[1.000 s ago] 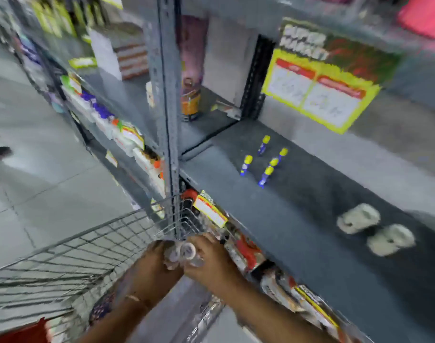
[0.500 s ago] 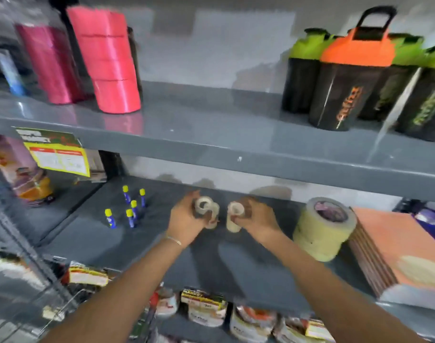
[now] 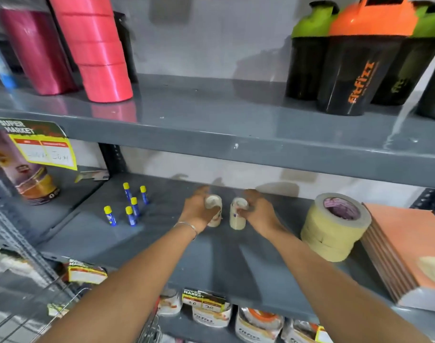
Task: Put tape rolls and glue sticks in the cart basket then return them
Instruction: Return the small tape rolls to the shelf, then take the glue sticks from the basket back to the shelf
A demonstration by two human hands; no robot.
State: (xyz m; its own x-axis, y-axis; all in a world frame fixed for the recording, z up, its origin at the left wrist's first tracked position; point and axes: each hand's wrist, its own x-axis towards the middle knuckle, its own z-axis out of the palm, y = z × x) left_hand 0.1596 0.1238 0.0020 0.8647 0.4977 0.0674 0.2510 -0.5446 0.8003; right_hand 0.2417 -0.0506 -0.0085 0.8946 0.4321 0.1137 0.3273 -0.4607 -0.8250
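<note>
Two short stacks of small clear tape rolls stand on the grey middle shelf (image 3: 211,263). My left hand (image 3: 199,211) is wrapped around the left tape stack (image 3: 215,206). My right hand (image 3: 258,211) grips the right tape stack (image 3: 237,214). Both stacks rest upright on the shelf, a small gap between them. Several blue glue sticks with yellow caps (image 3: 131,206) stand upright to the left of my hands. A corner of the wire cart basket (image 3: 63,308) shows at the lower left.
A large stack of beige masking tape (image 3: 335,226) stands right of my hands, beside orange notebooks (image 3: 407,253). The upper shelf holds pink ribbon rolls (image 3: 97,48) and shaker bottles (image 3: 355,60). Packaged goods fill the lower shelf (image 3: 211,315). A yellow price tag (image 3: 46,149) hangs at left.
My hands rose from the cart basket to the middle shelf with the tape rolls, then lowered them so both stacks stand on the shelf surface.
</note>
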